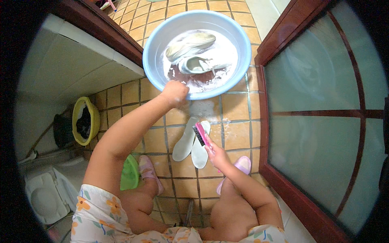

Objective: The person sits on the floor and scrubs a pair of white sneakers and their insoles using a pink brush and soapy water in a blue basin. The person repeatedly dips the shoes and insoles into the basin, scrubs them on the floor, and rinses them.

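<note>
A blue plastic basin [243, 39] of foamy water stands on the tiled floor. Two wet white shoes lie in it: one with its sole up [191, 45], the other with its opening [196, 65] and laces showing. My left hand [175, 93] is curled over the basin's near rim; its fingertips are hidden. In my right hand [217, 155] is a pink scrub brush [201, 133] with dark bristles facing left. Below the brush lie two white insoles [184, 144], the right one [200, 156] partly covered by it.
Foam [203, 109] wets the floor tiles near the basin. A green plastic basin [129, 173] sits beside my left foot. Farther left are a yellow tub [95, 121] with dark contents and a dark bucket [63, 130]. The brown-framed glass door [313, 91] stands on the right.
</note>
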The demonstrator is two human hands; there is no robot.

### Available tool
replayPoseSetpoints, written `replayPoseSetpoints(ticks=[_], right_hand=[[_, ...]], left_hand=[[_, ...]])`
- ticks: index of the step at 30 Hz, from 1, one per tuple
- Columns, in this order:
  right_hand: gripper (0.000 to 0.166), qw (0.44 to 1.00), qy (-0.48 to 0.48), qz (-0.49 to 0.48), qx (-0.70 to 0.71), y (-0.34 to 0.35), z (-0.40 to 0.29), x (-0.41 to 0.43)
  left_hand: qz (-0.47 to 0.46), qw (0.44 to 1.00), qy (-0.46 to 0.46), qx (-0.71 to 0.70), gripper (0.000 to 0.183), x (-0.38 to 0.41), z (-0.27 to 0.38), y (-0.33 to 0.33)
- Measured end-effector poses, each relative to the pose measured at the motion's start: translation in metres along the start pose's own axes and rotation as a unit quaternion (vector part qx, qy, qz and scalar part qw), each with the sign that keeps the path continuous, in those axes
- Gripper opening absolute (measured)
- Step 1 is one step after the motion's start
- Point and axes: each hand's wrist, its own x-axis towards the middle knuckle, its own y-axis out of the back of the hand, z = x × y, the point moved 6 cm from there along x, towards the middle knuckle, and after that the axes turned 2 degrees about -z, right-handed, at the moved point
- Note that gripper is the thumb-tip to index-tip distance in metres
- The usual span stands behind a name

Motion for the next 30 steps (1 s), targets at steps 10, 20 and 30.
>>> replayPoseSetpoints(ticks=[10, 20, 30], right_hand=[[0.053, 0.974, 0.076, 0.104, 0.186, 0.059, -0.063, -0.02], [0.057, 0.933, 0.002, 0.07, 0.354, 0.078, -0.107, -0.016], [0.016, 0.92, -0.106, 0.047, 0.374, 0.065, -0.101, -0.004]], left_hand=[[-0.056, 0.995, -0.081, 0.01, 0.011, -0.019, 0.029, -0.009], [-0.081, 0.989, -0.109, -0.06, 0.009, -0.09, 0.062, -0.027], [-0.023, 0.976, -0.196, -0.089, 0.01, -0.162, 0.106, -0.055]])
